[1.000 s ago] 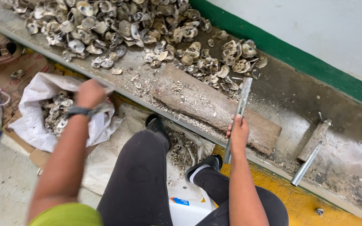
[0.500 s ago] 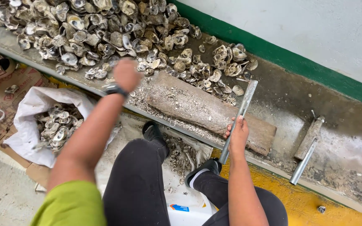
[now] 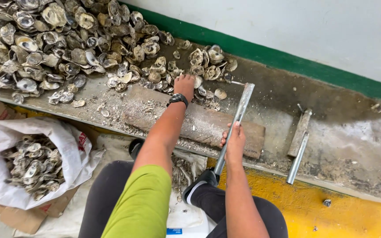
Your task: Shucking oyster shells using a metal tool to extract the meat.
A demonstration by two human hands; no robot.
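My left hand reaches forward onto the near edge of a big pile of oyster shells, fingers down among the shells; a black watch sits on that wrist. Whether it grips a shell is hidden. My right hand is closed around a long metal bar that leans across a worn wooden block lying on the concrete ledge.
A white sack half full of shells stands on the floor at the left, on cardboard. A second metal rod and a flat metal piece lie on the ledge at the right. A green-banded wall runs behind. My legs are below.
My left hand has swung from over the white sack up and right to the shell pile beyond the wooden block. My right hand keeps hold of the bar.
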